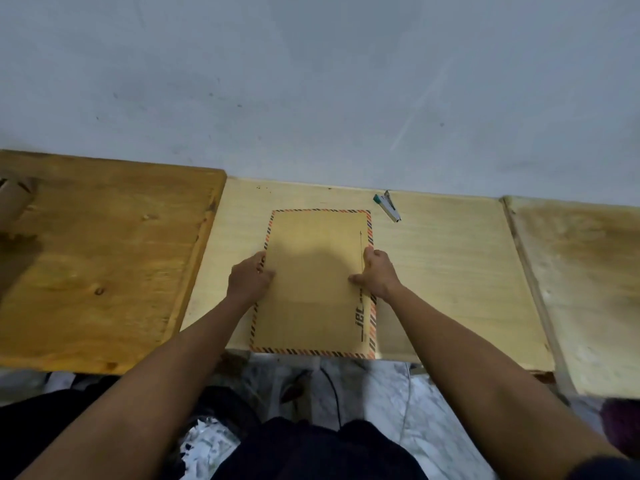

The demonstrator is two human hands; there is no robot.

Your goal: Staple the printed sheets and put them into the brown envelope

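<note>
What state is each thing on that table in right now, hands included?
brown envelope: flat on the pale table, no sheets showing.
stapler: lying untouched beyond the envelope's far right corner.
left hand: grips the envelope's left edge.
right hand: grips its right edge.

Both forearms are bare from wrist to elbow, the left hand (250,275) and right hand (378,273) wear no rings, watch or gloves, a dark sleeve edge shows at the right upper arm, and dark, nearly black clothing covers the lap below.
</note>
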